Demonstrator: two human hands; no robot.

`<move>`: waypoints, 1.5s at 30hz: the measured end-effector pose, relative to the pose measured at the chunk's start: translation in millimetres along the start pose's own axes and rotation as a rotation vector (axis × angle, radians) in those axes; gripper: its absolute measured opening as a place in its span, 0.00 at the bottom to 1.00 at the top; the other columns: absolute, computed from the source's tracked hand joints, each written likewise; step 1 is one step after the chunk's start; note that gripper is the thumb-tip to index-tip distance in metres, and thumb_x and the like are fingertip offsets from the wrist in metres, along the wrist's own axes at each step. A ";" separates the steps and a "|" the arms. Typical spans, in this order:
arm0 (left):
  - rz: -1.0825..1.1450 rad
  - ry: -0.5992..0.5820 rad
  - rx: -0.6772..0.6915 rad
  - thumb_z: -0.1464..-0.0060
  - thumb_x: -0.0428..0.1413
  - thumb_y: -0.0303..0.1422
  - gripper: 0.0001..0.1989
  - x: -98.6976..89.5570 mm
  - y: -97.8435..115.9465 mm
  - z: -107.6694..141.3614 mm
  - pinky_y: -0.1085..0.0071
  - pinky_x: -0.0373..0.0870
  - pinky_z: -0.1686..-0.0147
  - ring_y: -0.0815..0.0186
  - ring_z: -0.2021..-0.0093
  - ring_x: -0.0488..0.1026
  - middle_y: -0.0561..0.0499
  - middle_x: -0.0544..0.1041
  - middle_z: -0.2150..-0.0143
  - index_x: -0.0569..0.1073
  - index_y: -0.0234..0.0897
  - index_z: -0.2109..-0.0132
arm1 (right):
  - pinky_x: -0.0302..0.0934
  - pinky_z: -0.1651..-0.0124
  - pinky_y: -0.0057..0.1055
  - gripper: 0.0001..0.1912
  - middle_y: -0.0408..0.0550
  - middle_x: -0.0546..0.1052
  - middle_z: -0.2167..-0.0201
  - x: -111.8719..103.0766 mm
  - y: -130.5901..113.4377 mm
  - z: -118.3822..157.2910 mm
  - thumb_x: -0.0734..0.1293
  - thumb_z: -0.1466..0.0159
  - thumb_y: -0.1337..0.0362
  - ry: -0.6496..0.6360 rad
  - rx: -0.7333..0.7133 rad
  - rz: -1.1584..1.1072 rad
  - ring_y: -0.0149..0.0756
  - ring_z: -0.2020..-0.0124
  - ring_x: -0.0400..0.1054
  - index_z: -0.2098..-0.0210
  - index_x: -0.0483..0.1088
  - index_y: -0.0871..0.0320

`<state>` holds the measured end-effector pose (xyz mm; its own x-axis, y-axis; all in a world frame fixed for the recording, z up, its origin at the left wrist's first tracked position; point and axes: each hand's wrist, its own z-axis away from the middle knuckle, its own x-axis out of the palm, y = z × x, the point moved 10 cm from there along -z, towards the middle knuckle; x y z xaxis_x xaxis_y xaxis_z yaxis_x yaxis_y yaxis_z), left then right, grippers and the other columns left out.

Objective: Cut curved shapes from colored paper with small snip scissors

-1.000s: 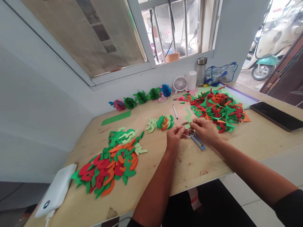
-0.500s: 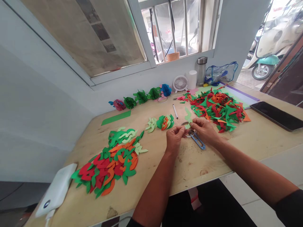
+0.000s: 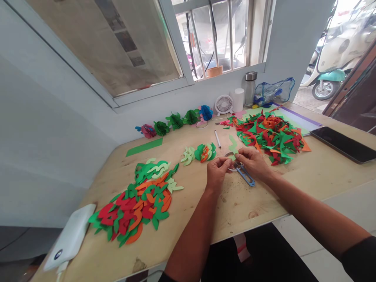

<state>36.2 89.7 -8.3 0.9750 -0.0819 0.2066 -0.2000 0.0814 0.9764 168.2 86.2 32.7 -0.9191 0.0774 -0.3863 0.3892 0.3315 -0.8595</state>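
A wavy light green paper cutout (image 3: 233, 144) stands up from the fingertips of my right hand (image 3: 255, 163), which pinches its lower end. My left hand (image 3: 217, 170) is closed in a pinch right beside it, and whatever lies between its fingertips is too small to make out. Under and between the hands lies a round ring-like item (image 3: 229, 156), partly covered by the fingers. Blue-handled thread snips (image 3: 246, 176) rest on the table just below my right hand, their blade end near the fingers.
Cut paper shapes (image 3: 138, 203) are heaped at left, paper scraps (image 3: 273, 135) at right. Beyond the hands lie a small paper flower (image 3: 205, 152), light green cutouts (image 3: 188, 155) and a white pen (image 3: 217, 139). A phone (image 3: 345, 143), fan (image 3: 223, 104) and power bank (image 3: 70, 235) stand around.
Both hands stay in nearly the same place. The left fingertips have shifted slightly right and down, and the light green cutout has dipped a little.
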 end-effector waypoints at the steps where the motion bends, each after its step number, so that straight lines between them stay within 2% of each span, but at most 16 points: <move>1: -0.016 -0.012 0.017 0.60 0.63 0.38 0.12 1.2 1.5 0.1 0.73 0.70 0.76 0.70 0.77 0.72 0.49 0.77 0.76 0.74 0.32 0.74 | 0.49 0.76 0.26 0.16 0.39 0.61 0.84 0.1 -0.9 0.0 0.61 0.40 0.58 0.001 -0.003 0.012 0.28 0.79 0.54 0.82 0.59 0.56; 6: -0.050 -0.042 0.067 0.59 0.61 0.37 0.11 3.1 4.0 -1.3 0.74 0.70 0.76 0.72 0.79 0.70 0.50 0.75 0.77 0.73 0.32 0.75 | 0.47 0.77 0.26 0.18 0.38 0.58 0.85 1.4 -0.2 0.1 0.61 0.40 0.57 -0.002 0.020 0.006 0.27 0.80 0.52 0.83 0.57 0.56; 10: -0.070 0.003 0.099 0.54 0.59 0.37 0.11 -2.0 2.3 -2.0 0.74 0.70 0.76 0.70 0.77 0.71 0.50 0.75 0.75 0.73 0.32 0.67 | 0.46 0.78 0.25 0.18 0.38 0.57 0.85 3.4 3.7 0.9 0.61 0.41 0.56 -0.011 0.056 -0.020 0.26 0.80 0.50 0.83 0.56 0.57; 12: -0.156 0.062 0.207 0.51 0.57 0.35 0.12 -6.4 10.6 1.0 0.74 0.70 0.75 0.70 0.75 0.72 0.51 0.75 0.72 0.72 0.33 0.61 | 0.46 0.77 0.25 0.17 0.38 0.57 0.84 3.2 6.0 1.6 0.61 0.41 0.56 -0.005 0.077 -0.016 0.26 0.80 0.50 0.83 0.57 0.57; 15: -0.425 0.105 0.468 0.49 0.56 0.31 0.13 -1.1 33.4 13.4 0.72 0.72 0.69 0.68 0.67 0.74 0.48 0.76 0.64 0.71 0.36 0.55 | 0.46 0.78 0.25 0.17 0.38 0.56 0.84 2.6 9.2 2.6 0.61 0.42 0.57 0.003 0.104 0.002 0.27 0.80 0.50 0.83 0.56 0.56; 18: -0.686 0.094 0.677 0.49 0.55 0.28 0.12 14.4 48.8 27.3 0.66 0.72 0.58 0.63 0.57 0.73 0.45 0.76 0.58 0.71 0.37 0.55 | 0.45 0.78 0.25 0.18 0.37 0.55 0.85 3.2 8.4 2.9 0.61 0.41 0.56 -0.006 0.095 -0.001 0.26 0.80 0.49 0.83 0.54 0.56; 21: -0.806 0.092 0.761 0.47 0.55 0.27 0.11 22.0 53.8 33.4 0.62 0.69 0.52 0.61 0.53 0.72 0.44 0.76 0.57 0.71 0.36 0.56 | 0.46 0.78 0.25 0.18 0.38 0.57 0.85 4.1 4.7 2.9 0.61 0.41 0.56 -0.021 0.074 -0.009 0.26 0.80 0.51 0.83 0.56 0.57; 36: -0.876 0.083 0.741 0.45 0.54 0.29 0.06 22.5 48.4 30.7 0.63 0.69 0.55 0.61 0.58 0.73 0.46 0.77 0.61 0.73 0.37 0.59 | 0.48 0.78 0.25 0.15 0.38 0.62 0.84 6.5 4.7 3.8 0.61 0.40 0.57 -0.053 0.089 -0.034 0.26 0.81 0.54 0.79 0.63 0.58; 39: -0.805 0.098 0.689 0.46 0.55 0.30 0.07 17.6 48.1 28.6 0.63 0.70 0.56 0.61 0.58 0.73 0.46 0.77 0.61 0.73 0.37 0.59 | 0.49 0.77 0.25 0.15 0.38 0.62 0.84 5.5 3.7 3.6 0.60 0.40 0.58 -0.042 0.070 -0.008 0.27 0.80 0.54 0.80 0.62 0.58; 45: -0.500 0.189 0.511 0.48 0.57 0.33 0.12 -4.9 38.5 18.5 0.71 0.71 0.67 0.66 0.64 0.74 0.47 0.76 0.63 0.70 0.36 0.56 | 0.52 0.74 0.26 0.12 0.41 0.68 0.81 5.5 -6.1 6.1 0.60 0.39 0.60 -0.007 -0.060 0.193 0.29 0.77 0.59 0.78 0.65 0.57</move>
<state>21.9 74.8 29.5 0.9524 0.1879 -0.2399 0.2971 -0.3972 0.8683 161.2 78.9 33.8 -0.8274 0.1384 -0.5443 0.5533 0.3669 -0.7478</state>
